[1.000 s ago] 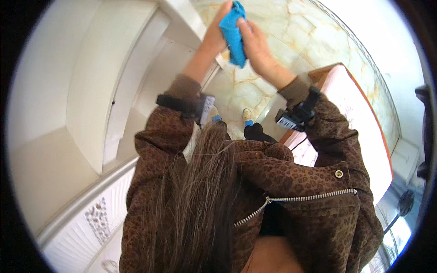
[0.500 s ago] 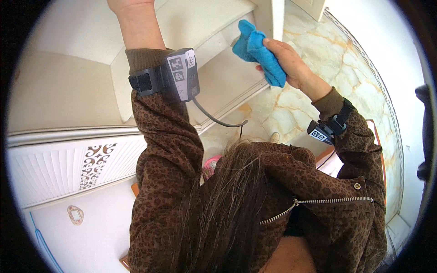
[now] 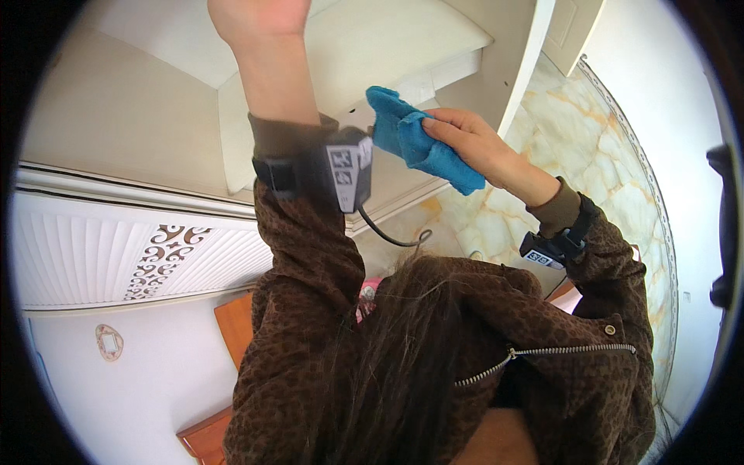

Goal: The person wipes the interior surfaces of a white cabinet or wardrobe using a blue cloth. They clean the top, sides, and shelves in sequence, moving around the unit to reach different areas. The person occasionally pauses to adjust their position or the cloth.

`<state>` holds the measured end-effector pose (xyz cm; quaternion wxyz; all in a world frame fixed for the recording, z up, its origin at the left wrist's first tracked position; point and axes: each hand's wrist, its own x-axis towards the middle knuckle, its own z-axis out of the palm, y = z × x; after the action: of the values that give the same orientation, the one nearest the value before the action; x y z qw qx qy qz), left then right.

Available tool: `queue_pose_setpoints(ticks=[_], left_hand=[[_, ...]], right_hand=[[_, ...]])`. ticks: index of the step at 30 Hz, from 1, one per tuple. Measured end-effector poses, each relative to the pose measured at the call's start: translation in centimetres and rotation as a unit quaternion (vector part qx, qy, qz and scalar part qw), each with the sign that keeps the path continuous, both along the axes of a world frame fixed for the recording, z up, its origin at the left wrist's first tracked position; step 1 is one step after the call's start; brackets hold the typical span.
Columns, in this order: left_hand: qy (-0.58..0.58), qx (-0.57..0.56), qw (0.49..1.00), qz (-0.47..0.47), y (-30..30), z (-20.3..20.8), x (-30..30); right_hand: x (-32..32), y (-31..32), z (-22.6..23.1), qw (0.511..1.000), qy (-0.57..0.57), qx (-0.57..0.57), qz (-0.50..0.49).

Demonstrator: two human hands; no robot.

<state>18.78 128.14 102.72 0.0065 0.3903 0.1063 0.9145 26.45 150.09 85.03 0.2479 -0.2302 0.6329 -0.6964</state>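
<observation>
A blue cloth [image 3: 422, 143], folded into a thick pad, is gripped in my right hand [image 3: 477, 147], with the thumb lying over its top. It hangs in front of the open white cabinet [image 3: 457, 77], to the right of my left forearm. My left hand [image 3: 262, 17] reaches up past the top edge of the picture, over the cabinet. Only its wrist and the heel of the palm show; the fingers are out of view, so I cannot tell what they touch.
A louvred white sliding door [image 3: 85, 256] with a cut-out scroll panel stands at the left. Marble-patterned floor [image 3: 589, 147] runs along the right beside a white wall [image 3: 659, 70]. Brown wooden furniture [image 3: 205, 434] shows at lower left. A strapped device with a cable [image 3: 350, 170] sits on my left forearm.
The view has shifted, with the cabinet lower and further right. My right hand has brought the cloth slightly down and left, closer to my left forearm, and the cloth lies flatter.
</observation>
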Motion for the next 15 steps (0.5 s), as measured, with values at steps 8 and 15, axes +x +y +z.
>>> queue_pose_setpoints(ticks=[8, 15], left_hand=[[0.042, -0.267, 0.962, 0.043, 0.6, -6.1, 2.0], [-0.244, -0.414, 0.786, 0.389, -1.2, -15.4, -0.3]], right_hand=[[-1.0, 0.3, -1.0, 0.999, 0.001, -0.018, -0.048], [-1.6, 0.2, -4.2, 0.987, 0.042, 0.131, -0.077]])
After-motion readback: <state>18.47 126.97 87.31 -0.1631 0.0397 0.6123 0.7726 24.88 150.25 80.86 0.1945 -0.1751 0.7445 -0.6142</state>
